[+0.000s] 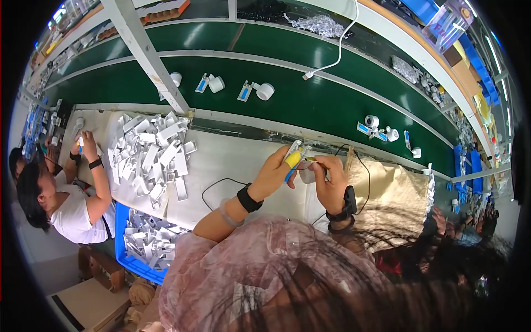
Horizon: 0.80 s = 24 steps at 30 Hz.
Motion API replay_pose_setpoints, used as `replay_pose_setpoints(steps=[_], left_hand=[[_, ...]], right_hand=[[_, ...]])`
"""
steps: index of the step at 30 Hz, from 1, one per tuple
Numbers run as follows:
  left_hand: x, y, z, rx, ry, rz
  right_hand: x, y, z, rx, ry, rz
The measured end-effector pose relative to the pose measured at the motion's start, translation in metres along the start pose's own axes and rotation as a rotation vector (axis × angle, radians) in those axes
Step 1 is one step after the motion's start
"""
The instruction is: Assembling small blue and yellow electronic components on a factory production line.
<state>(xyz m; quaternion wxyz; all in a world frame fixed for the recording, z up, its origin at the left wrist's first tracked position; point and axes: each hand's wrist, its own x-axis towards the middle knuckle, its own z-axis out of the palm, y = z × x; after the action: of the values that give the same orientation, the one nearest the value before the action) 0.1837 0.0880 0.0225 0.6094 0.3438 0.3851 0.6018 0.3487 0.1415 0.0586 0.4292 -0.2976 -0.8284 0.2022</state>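
Note:
My left hand (275, 171) and my right hand (330, 180) meet over the white-covered bench (227, 160). Between them they hold a small white plastic part (303, 169). A yellow cot covers a finger of my left hand, and a blue piece shows just below it. Both wrists carry black bands. A thin black cord (213, 188) runs across the bench under my left forearm.
A heap of white plastic pieces (152, 152) lies on the bench to the left, above a blue bin (141, 243) with more. White round parts (264, 90) ride the green conveyor belt (310, 99) beyond. A co-worker (66, 199) sits at the left. A tan cloth (392, 193) lies right.

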Motion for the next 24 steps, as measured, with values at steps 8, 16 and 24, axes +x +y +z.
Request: replay_pose_setpoints(steps=[8,16,24], left_hand=[[-0.009,0.007,0.015,0.142,-0.012,0.15],[-0.017,0.012,0.02,0.168,-0.082,0.162],[-0.017,0.009,0.022,0.138,-0.122,0.181]], right_hand=[[-0.003,-0.003,-0.001,-0.024,0.042,-0.139],[-0.009,-0.002,0.0,-0.007,0.079,-0.19],[-0.01,0.0,-0.004,-0.004,0.085,-0.214]])
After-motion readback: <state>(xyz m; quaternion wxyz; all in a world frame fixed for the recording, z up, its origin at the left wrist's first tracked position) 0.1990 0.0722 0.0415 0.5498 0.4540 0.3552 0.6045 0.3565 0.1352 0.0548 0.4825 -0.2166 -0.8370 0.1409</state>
